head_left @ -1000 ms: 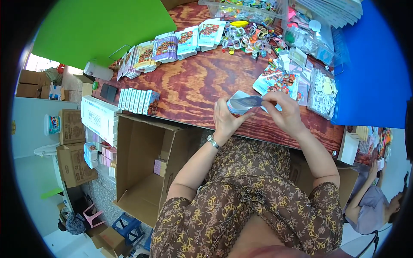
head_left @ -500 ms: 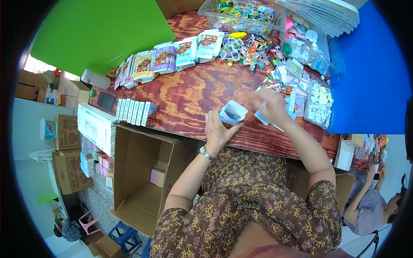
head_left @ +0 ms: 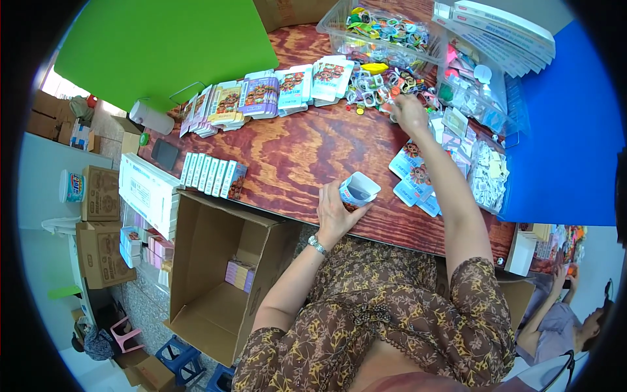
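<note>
My left hand (head_left: 333, 214) is wrapped round a small open carton (head_left: 360, 188) at the table's near edge, its mouth tilted up. The inside looks dark grey, and I cannot make out what is in it. My right hand (head_left: 411, 116) is at the near side of a loose pile of colourful plastic trinkets (head_left: 369, 89), many ring-shaped. Its fingers are bent together, and whatever they pinch is too small to tell. Under and beside my right forearm lie several blue printed cards (head_left: 413, 183).
Flat printed cartons (head_left: 261, 95) lie in an overlapping row before a green panel (head_left: 163, 52). Filled cartons (head_left: 212, 175) stand at left. Clear tubs (head_left: 385, 36) of trinkets and a tub of white packets (head_left: 490, 173) line the right. A large cardboard box (head_left: 215, 274) gapes below the table's edge.
My right hand has moved from above the blue cards, away from me, to the trinket pile. My left hand still holds the carton in nearly the same place. The whole view has shifted slightly.
</note>
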Action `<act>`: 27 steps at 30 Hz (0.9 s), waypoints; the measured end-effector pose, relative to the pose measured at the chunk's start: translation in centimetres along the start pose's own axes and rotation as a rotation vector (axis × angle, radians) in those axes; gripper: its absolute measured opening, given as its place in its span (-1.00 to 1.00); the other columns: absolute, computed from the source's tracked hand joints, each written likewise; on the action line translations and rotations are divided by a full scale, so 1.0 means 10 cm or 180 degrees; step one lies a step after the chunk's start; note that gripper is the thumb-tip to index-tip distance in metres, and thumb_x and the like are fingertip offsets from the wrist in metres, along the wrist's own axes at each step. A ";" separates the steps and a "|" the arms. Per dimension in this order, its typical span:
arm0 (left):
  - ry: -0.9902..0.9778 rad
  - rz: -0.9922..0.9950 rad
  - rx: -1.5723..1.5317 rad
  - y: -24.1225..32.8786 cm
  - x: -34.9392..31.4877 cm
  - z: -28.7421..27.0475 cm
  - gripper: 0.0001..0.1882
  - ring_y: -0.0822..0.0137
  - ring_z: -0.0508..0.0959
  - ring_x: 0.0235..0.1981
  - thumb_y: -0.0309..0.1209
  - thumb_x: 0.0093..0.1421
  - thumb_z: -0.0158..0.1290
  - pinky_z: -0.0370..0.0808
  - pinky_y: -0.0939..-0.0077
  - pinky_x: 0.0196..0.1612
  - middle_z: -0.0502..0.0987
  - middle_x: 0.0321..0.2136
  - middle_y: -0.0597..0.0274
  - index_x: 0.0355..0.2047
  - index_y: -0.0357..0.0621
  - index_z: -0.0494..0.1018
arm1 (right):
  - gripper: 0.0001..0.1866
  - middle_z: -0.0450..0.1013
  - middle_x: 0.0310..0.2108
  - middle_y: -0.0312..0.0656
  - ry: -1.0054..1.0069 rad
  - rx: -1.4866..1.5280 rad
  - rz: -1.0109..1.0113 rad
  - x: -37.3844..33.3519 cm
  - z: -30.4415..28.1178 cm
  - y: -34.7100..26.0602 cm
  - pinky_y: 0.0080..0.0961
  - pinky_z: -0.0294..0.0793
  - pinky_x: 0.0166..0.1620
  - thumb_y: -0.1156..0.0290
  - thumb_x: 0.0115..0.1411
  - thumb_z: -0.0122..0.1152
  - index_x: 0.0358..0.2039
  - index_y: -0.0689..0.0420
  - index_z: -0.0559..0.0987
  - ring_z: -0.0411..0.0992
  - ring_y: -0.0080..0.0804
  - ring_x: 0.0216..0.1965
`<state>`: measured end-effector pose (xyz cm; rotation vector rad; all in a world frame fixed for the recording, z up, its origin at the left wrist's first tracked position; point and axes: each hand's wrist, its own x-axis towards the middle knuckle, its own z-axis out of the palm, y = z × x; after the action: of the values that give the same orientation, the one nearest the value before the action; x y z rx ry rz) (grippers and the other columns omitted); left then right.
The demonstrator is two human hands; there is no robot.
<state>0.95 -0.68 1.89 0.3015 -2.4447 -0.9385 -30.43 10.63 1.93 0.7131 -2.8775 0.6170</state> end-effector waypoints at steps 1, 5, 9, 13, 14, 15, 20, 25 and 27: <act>-0.0013 -0.0013 -0.0001 0.00 -0.01 0.00 -0.18 -0.01 0.46 -0.12 -0.23 -0.17 0.51 0.44 0.15 -0.08 0.45 -0.16 -0.02 0.03 -0.30 0.32 | -0.66 0.54 -0.21 -0.04 -0.0014 -0.0009 -0.0017 0.03 -0.09 0.03 -0.10 0.51 -0.10 0.07 0.17 0.33 -0.21 0.05 0.65 0.53 0.01 -0.12; -0.0060 -0.0066 -0.0074 0.02 0.02 -0.02 -0.15 -0.03 0.45 -0.10 -0.22 -0.17 0.51 0.44 0.13 -0.06 0.44 -0.14 -0.05 0.04 -0.32 0.31 | -0.77 0.57 -0.37 -0.18 -0.0324 0.0573 -0.0054 0.14 -0.58 0.28 -0.37 0.49 -0.18 0.23 0.24 0.28 -0.20 0.09 0.64 0.55 -0.31 -0.28; -0.0143 -0.0303 -0.0260 0.09 0.06 -0.04 -0.13 -0.05 0.44 -0.04 -0.20 -0.16 0.49 0.42 0.12 -0.01 0.42 -0.11 -0.10 0.05 -0.33 0.28 | -0.82 0.50 -0.37 -0.44 -0.1019 0.2123 0.0099 0.09 -0.99 0.25 -0.55 0.41 -0.35 0.28 0.31 0.24 -0.24 0.12 0.57 0.42 -0.66 -0.38; -0.0169 -0.0425 -0.0316 0.12 0.04 0.02 -0.14 -0.04 0.45 -0.03 -0.18 -0.15 0.49 0.41 0.12 0.02 0.43 -0.11 -0.08 0.04 -0.33 0.28 | -0.83 0.47 -0.39 -0.47 -0.1719 0.2804 0.0394 -0.15 -1.25 -0.02 -0.69 0.45 -0.31 0.24 0.31 0.26 -0.23 0.04 0.54 0.42 -0.75 -0.37; -0.0163 -0.0426 -0.0277 0.14 0.04 0.02 -0.15 -0.04 0.45 -0.03 -0.18 -0.15 0.49 0.41 0.12 0.01 0.43 -0.12 -0.08 0.04 -0.33 0.29 | -0.83 0.47 -0.38 -0.48 -0.1753 0.2909 0.0363 -0.21 -1.29 -0.09 -0.71 0.46 -0.31 0.24 0.31 0.26 -0.23 0.04 0.54 0.41 -0.76 -0.38; -0.0156 -0.0432 -0.0233 0.15 0.04 0.03 -0.16 -0.04 0.46 -0.04 -0.18 -0.15 0.49 0.41 0.12 0.01 0.44 -0.13 -0.08 0.03 -0.32 0.29 | -0.82 0.46 -0.38 -0.49 -0.1793 0.3017 0.0331 -0.27 -1.32 -0.15 -0.72 0.47 -0.31 0.23 0.31 0.26 -0.24 0.04 0.53 0.41 -0.77 -0.38; 0.0020 -0.0509 -0.0180 0.14 0.11 0.08 -0.25 -0.05 0.49 -0.09 -0.20 -0.16 0.48 0.43 0.12 -0.04 0.46 -0.19 -0.04 -0.07 -0.25 0.31 | -0.82 0.47 -0.38 -0.47 -0.2065 0.3260 -0.0120 -0.66 -1.53 -0.59 -0.72 0.37 -0.37 0.21 0.34 0.21 -0.22 0.05 0.54 0.36 -0.78 -0.40; -0.0019 -0.0662 -0.0291 0.18 0.09 0.09 -0.20 -0.08 0.44 -0.06 -0.16 -0.17 0.48 0.42 0.09 -0.03 0.44 -0.17 -0.06 -0.04 -0.22 0.28 | -0.74 0.56 -0.28 -0.39 -0.2589 0.3122 -0.0193 -0.96 -1.47 -0.88 -0.68 0.40 -0.36 0.19 0.35 0.18 -0.13 0.11 0.58 0.43 -0.74 -0.33; 0.0080 -0.0547 -0.0362 0.23 0.11 0.07 -0.20 -0.07 0.44 -0.06 -0.17 -0.17 0.48 0.42 0.10 -0.02 0.44 -0.16 -0.06 -0.03 -0.22 0.28 | -0.75 0.56 -0.30 -0.42 -0.2507 0.2938 -0.0362 -1.05 -1.35 -0.86 -0.66 0.39 -0.37 0.22 0.35 0.20 -0.12 0.12 0.57 0.44 -0.73 -0.35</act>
<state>-0.37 1.03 3.44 0.4862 -2.3601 -1.1348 -16.96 13.74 15.15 1.4780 -3.0064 2.1017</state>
